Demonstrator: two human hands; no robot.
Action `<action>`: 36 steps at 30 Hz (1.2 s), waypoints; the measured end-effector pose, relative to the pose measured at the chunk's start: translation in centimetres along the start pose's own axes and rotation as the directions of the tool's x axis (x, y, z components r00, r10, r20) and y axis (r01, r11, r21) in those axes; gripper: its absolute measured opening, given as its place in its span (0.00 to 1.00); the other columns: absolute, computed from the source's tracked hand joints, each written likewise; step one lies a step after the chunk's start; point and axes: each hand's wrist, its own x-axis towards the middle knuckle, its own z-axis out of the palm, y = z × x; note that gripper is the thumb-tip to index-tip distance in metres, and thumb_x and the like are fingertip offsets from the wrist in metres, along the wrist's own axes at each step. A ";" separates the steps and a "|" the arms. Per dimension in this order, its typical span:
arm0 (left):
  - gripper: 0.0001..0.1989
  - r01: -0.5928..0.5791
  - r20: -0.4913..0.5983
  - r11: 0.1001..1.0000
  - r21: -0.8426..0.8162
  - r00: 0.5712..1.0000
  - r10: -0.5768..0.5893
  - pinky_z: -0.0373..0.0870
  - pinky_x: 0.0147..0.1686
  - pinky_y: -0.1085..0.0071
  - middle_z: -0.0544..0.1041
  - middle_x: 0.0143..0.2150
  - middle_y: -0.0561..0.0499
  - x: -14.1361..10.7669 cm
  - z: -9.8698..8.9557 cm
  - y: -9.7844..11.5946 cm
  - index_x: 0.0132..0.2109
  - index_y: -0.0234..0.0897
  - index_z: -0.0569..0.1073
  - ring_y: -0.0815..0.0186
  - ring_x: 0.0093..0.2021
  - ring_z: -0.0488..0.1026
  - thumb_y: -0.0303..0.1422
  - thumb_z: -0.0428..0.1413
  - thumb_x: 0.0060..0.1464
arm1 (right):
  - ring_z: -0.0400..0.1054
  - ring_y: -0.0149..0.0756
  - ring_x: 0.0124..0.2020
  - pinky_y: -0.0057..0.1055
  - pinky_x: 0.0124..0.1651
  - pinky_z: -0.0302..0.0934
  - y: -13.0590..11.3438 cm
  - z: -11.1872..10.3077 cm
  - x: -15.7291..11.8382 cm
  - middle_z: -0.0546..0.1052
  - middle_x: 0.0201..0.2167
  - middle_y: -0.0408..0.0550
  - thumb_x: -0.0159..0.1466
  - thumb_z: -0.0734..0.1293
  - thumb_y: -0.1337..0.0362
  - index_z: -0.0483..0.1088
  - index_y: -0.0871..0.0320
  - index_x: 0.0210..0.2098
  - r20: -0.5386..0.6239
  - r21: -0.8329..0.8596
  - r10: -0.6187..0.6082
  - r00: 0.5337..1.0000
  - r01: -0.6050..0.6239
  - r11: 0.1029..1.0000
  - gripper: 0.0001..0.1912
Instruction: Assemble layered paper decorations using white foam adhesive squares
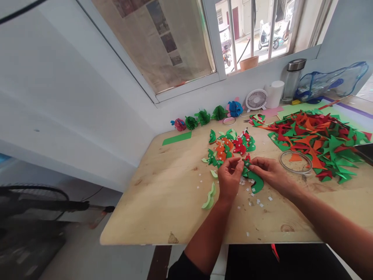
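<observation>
While a dark sleeve (pixel 189 267) is filling the bottom of the frame left of centre, small white squares (pixel 260 205) are lying scattered over the table (pixel 163 194), and a pale green wavy piece (pixel 209 198) is resting just left of the left forearm. Right of centre, the right hand (pixel 271 171) is holding its grip clamped on a green paper piece (pixel 246 163), thumb and forefinger pinching the edge. A green curved strip (pixel 257 185) is sitting just below it; whether the two are joining, I cannot tell. The left hand (pixel 230 175) is meeting the held piece from the left, its grip pressing together at thumb and forefinger; anything between them is proving too small to tell.

Just beyond, green, orange and red cut-outs (pixel 223 149) are clustering, many carrying white squares. A ring-shaped roll (pixel 298 172) is lying near the right wrist, and a heap of paper scraps (pixel 316 142) is spreading across the right of the frame. Farther off, paper ornaments (pixel 202 117) are standing in a row along the wall (pixel 171 112), beside a white fan (pixel 256 100) and a glass bottle (pixel 291 85). Beyond the barred window (pixel 252 35), upper right, a scooter (pixel 268 37) is standing.
</observation>
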 end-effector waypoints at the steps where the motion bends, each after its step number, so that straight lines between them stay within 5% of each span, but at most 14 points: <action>1: 0.10 -0.098 -0.023 0.991 0.091 0.995 0.100 0.69 0.32 0.73 0.76 0.31 0.49 -0.1 -0.1 0.0 0.38 0.34 0.75 0.69 0.30 0.72 0.36 0.58 0.49 | 0.65 0.32 0.24 0.27 0.26 0.59 0.1 0.0 0.0 0.74 0.25 0.45 0.56 0.65 0.50 0.70 0.60 0.29 -0.013 -0.013 -0.001 1.000 0.001 1.000 0.17; 5: 0.07 -0.452 0.093 0.774 0.444 0.882 0.462 0.70 0.39 0.68 0.77 0.33 0.47 -0.4 -0.4 0.0 0.36 0.37 0.76 0.65 0.36 0.73 0.32 0.54 0.53 | 0.65 0.33 0.24 0.28 0.27 0.59 0.2 -0.1 0.0 0.75 0.25 0.45 0.57 0.63 0.52 0.72 0.59 0.32 -0.071 -0.133 -0.055 0.996 0.045 0.990 0.16; 9: 0.08 -0.579 0.230 0.571 0.582 0.791 0.567 0.69 0.43 0.65 0.78 0.34 0.45 -0.3 -0.4 -0.5 0.39 0.36 0.76 0.62 0.39 0.74 0.30 0.52 0.55 | 0.63 0.32 0.23 0.28 0.28 0.58 0.0 0.0 -0.2 0.75 0.24 0.44 0.58 0.63 0.58 0.74 0.59 0.33 -0.145 -0.347 -0.155 0.977 0.096 0.933 0.12; 18: 0.08 -0.575 0.294 0.483 0.660 0.790 0.538 0.70 0.39 0.66 0.78 0.33 0.45 -0.2 -0.4 -0.8 0.37 0.35 0.75 0.62 0.36 0.74 0.29 0.51 0.57 | 0.68 0.36 0.27 0.31 0.33 0.61 0.9 0.2 -0.3 0.76 0.27 0.48 0.59 0.61 0.62 0.74 0.58 0.33 -0.111 -0.552 -0.286 0.952 0.180 0.814 0.10; 23: 0.08 -0.557 0.285 0.510 0.655 0.808 0.516 0.70 0.39 0.66 0.78 0.32 0.45 -0.2 -0.3 -0.9 0.36 0.35 0.76 0.62 0.35 0.74 0.28 0.51 0.56 | 0.68 0.36 0.27 0.31 0.32 0.61 1.0 0.3 -0.4 0.76 0.26 0.48 0.59 0.61 0.63 0.73 0.57 0.32 -0.105 -0.597 -0.323 0.941 0.200 0.777 0.09; 36: 0.06 -0.300 0.094 0.852 0.429 0.953 0.288 0.68 0.36 0.70 0.77 0.30 0.48 0.0 -0.2 -0.6 0.33 0.36 0.76 0.66 0.31 0.72 0.30 0.54 0.52 | 0.64 0.32 0.23 0.27 0.27 0.58 0.2 0.3 -0.3 0.74 0.20 0.44 0.58 0.61 0.59 0.74 0.59 0.31 -0.139 -0.491 -0.221 0.965 0.127 0.862 0.12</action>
